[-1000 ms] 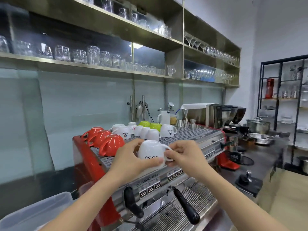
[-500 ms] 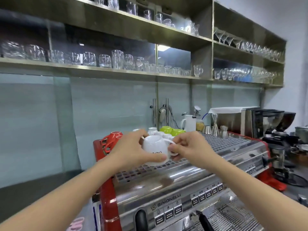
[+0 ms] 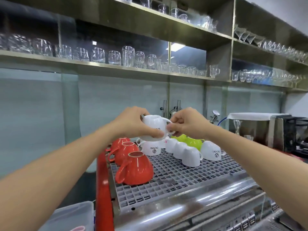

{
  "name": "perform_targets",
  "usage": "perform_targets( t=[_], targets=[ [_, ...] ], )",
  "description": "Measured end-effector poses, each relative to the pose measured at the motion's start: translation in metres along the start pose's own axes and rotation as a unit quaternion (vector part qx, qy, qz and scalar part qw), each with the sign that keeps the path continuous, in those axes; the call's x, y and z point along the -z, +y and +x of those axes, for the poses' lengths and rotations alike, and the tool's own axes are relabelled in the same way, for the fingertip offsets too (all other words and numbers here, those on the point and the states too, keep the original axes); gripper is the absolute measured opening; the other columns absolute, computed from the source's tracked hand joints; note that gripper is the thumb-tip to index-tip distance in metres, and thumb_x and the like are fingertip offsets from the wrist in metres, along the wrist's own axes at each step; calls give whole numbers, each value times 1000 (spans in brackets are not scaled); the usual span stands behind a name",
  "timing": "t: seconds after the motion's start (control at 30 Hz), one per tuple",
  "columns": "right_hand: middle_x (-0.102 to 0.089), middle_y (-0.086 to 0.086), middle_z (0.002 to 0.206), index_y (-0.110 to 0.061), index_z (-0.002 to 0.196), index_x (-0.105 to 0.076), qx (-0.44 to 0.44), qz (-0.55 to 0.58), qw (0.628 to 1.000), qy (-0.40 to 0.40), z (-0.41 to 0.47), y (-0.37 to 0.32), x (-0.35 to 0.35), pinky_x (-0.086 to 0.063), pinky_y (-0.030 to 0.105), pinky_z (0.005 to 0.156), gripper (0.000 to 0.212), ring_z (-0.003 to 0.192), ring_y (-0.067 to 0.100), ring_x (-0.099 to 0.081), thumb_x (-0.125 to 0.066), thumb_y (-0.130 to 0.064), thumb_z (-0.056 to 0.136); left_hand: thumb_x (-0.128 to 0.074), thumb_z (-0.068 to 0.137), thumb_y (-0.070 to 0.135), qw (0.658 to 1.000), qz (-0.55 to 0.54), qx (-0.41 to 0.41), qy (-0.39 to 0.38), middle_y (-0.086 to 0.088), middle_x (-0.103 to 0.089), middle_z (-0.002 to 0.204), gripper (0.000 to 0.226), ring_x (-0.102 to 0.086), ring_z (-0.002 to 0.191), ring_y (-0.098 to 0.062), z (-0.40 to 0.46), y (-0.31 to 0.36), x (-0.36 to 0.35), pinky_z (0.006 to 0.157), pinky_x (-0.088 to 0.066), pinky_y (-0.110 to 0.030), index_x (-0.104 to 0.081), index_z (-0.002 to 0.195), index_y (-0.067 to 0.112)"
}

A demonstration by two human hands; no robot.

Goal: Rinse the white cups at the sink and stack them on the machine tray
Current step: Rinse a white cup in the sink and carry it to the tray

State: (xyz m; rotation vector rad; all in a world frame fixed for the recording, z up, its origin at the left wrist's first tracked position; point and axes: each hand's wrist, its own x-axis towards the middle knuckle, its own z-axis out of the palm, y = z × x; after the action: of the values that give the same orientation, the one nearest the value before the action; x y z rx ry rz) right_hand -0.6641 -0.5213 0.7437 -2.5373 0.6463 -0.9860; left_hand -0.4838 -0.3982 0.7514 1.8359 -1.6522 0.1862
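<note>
Cups upturned on the machine tray, one held above them

The tray (image 3: 175, 177) tops the machine (image 3: 191, 212). Along its left edge three cups (image 3: 133, 167) sit upturned in a row running front to back. Right of them, at the back, stands a cup (image 3: 152, 148); further right a row of cups (image 3: 185, 151) runs toward the front, with two more (image 3: 191, 140) behind it and another cup (image 3: 212, 150) at the right. Above the back cup, the left hand (image 3: 133, 124) and right hand (image 3: 188, 124) hold a cup (image 3: 154, 125) between them. Shelves of glasses (image 3: 116, 57) run above. A bin (image 3: 71, 215) lies left of the machine.
</note>
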Motion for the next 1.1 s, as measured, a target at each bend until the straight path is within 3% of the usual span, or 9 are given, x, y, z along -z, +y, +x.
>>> perform_targets(
  t=[0.07,0.17,0.27,0.4,0.57,0.63,0.77,0.97,1.1],
  targets=[
    [-77,8,75,-10,80,-75,21,-53,998,-15,12,16,-3,-55,26,66,15,71,23,-73,-75,-25,82,-85,54,66,999,33,12,-1,7,-69,83,56,-63,75,-10,10,-2,-8,63,-51,-32,-69,89,25],
    [-73,9,71,-14,76,-75,36,-100,992,-62,25,39,-8,-49,34,62,20,62,20,-59,-76,-34,79,-84,50,68,997,75,28,-10,1,-70,84,61,-65,80,-17,19,-4,-27,70,-54,-40,-68,86,21],
    [-65,15,67,-13,71,-74,52,-129,985,-102,35,55,-14,-37,31,57,22,59,14,-44,-76,-34,78,-77,38,77,991,121,44,-31,-1,-71,81,73,-66,79,-22,29,-8,-46,62,-51,-38,-66,82,20],
    [-64,13,64,-22,67,-72,59,-172,972,-145,48,73,-21,-40,30,60,19,58,17,-45,-76,-38,75,-67,28,85,979,174,76,-67,0,-73,78,85,-68,76,-22,44,-8,-67,66,-56,-40,-70,82,19],
    [-50,-8,42,-25,68,-71,64,-212,961,-168,60,87,-30,-46,31,62,20,49,9,-45,-80,-42,67,-71,33,82,961,240,88,-103,-5,-69,67,80,-54,57,-22,51,-5,-84,50,-36,-31,-69,74,13],
    [-50,-8,41,-19,70,-73,73,-231,952,-189,61,90,-34,-48,31,64,25,55,10,-49,-80,-43,65,-73,34,81,954,256,101,-114,-4,-59,59,80,-48,55,-23,52,-3,-91,50,-32,-31,-66,71,10],
    [-64,-4,63,-19,75,-75,77,-256,937,-223,61,90,-40,-53,34,76,30,93,23,-62,-78,-47,66,-74,35,81,943,286,110,-128,-1,-55,57,80,-47,55,-24,54,-4,-99,50,-33,-32,-65,70,10],
    [-58,-8,67,-23,84,-76,95,-273,925,-248,62,88,-44,-54,39,83,33,102,23,-58,-79,-51,66,-77,41,77,935,303,122,-137,0,-54,60,76,-46,56,-22,51,-2,-105,50,-31,-31,-66,75,9],
    [-64,-5,75,-24,85,-77,92,-269,926,-250,62,91,-43,-54,39,83,33,104,23,-57,-79,-51,67,-77,46,77,937,296,127,-138,-5,-67,71,73,-52,62,-22,49,0,-109,52,-35,-31,-65,78,13]
  ],
)
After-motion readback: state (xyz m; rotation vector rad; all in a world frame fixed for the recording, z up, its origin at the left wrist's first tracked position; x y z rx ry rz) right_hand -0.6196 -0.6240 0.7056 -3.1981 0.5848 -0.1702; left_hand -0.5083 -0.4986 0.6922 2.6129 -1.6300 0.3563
